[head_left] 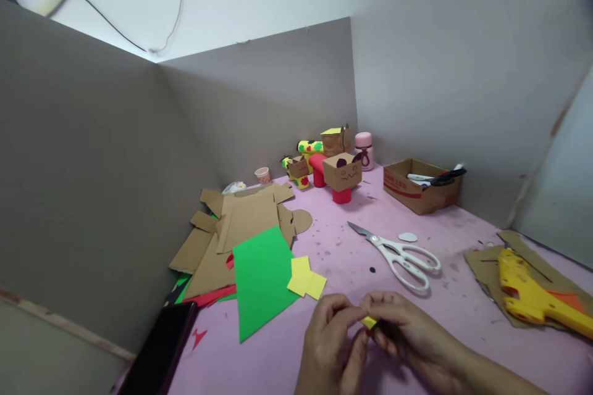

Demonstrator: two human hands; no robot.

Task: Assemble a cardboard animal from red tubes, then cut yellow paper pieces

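My left hand point(331, 342) and my right hand point(401, 324) meet low in the head view, fingers closed around a small yellow piece point(369, 322). Only a bit of it shows between the fingertips; the rest is hidden. It matches the colour of the yellow paper pieces point(301, 276) lying just beyond my left hand. Those overlap the edge of a green sheet point(264, 281). White-handled scissors point(398, 256) lie slightly spread beyond my right hand, near a small white oval piece point(407, 237).
A yellow glue gun point(523, 287) rests on cardboard at the right. Behind stand an open box point(419, 188) with tools, a pink flask point(364, 151) and a red cardboard animal point(341, 173). Cardboard scraps point(250, 216) and a black phone point(160, 349) occupy the left. Grey partitions surround the table.
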